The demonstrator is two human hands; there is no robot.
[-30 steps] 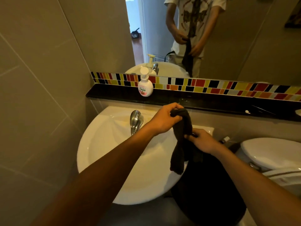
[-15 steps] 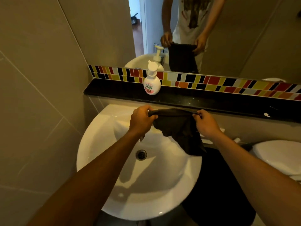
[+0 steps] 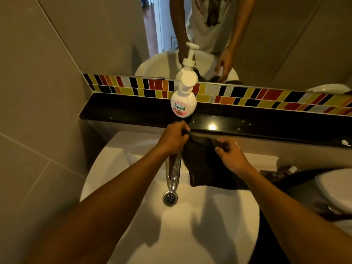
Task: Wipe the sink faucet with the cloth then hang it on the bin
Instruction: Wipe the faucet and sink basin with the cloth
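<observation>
A dark cloth hangs spread over the back right of the white sink. My left hand grips its top left corner, just above the base of the chrome faucet. My right hand pinches the cloth's top right corner. The faucet's spout runs toward me and ends above the drain. The cloth hangs just right of the faucet, touching or nearly touching it. A dark bin shows only in part, low on the right beside the sink.
A white soap pump bottle stands on the black ledge behind the sink, below a coloured tile strip and a mirror. A white toilet sits at the right. A tiled wall closes the left side.
The view has tilted down and closer to the sink. Both hands have opened the bunched cloth out flat and lowered it beside the faucet, which shows again below my left hand.
</observation>
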